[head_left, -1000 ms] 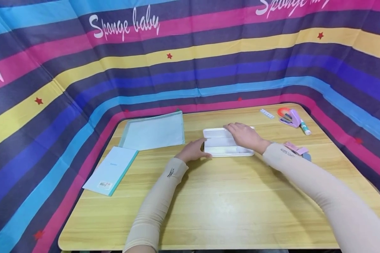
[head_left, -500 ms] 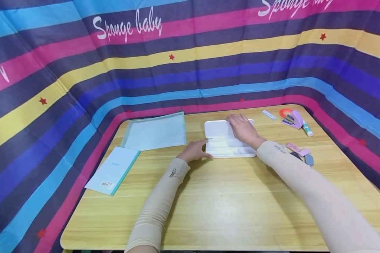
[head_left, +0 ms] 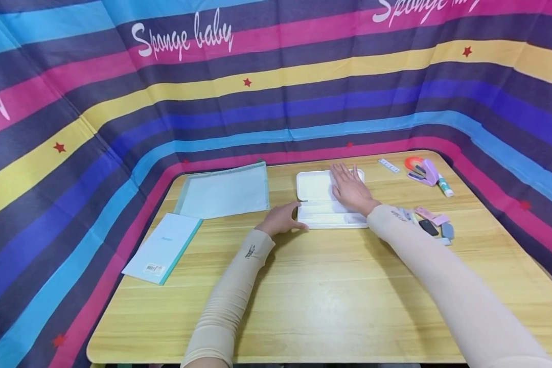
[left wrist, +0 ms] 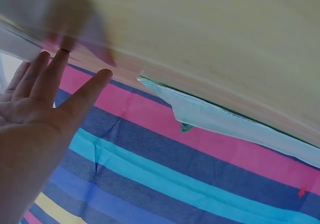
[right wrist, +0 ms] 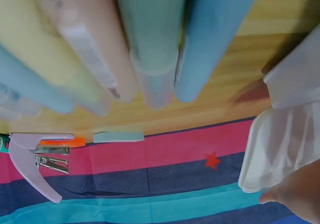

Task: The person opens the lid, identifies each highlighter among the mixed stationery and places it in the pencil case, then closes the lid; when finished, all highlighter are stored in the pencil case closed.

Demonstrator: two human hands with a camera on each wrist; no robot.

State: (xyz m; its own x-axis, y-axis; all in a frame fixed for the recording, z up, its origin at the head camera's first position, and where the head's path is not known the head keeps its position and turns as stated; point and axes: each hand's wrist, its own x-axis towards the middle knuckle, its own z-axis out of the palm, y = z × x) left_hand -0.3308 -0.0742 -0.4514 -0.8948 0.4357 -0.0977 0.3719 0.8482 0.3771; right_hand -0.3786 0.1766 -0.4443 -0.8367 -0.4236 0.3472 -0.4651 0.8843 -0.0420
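The lid (head_left: 315, 185) has tipped further back, right hand (head_left: 351, 191) straight-fingered on it, not gripping. The left hand (head_left: 279, 219) has a wide grip round the white pencil case's (head_left: 324, 219) 9 o'clock end, around 12 o'clock on the tabletop (head_left: 331, 296). Pressing gently probably spares the hinge (head_left: 321, 201).
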